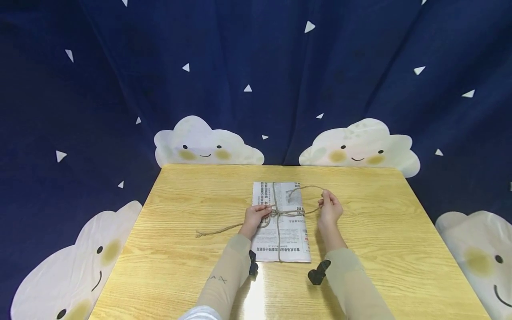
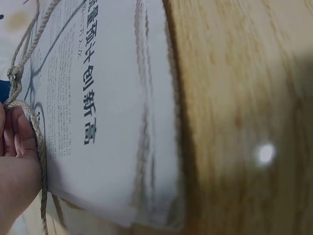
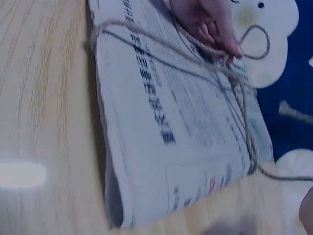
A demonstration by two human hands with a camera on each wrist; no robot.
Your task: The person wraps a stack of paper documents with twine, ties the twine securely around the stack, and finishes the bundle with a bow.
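Observation:
A flat parcel wrapped in newspaper lies on the table, with brown twine crossed around it and knotted near its middle. My left hand is over the parcel's left side, pinching the twine beside the knot. A small loop of twine stands out from those fingers in the right wrist view. To the right of the parcel, my right hand pinches a length of twine that runs from the knot; its frayed end curves back above the newspaper. In the right wrist view only an edge of this hand shows.
A wooden table extends around the parcel. Another loose twine end trails left past the left hand. Dark blue curtain with clouds and white triangles hangs behind and at both sides. Black wrist mounts sit near the parcel's front edge.

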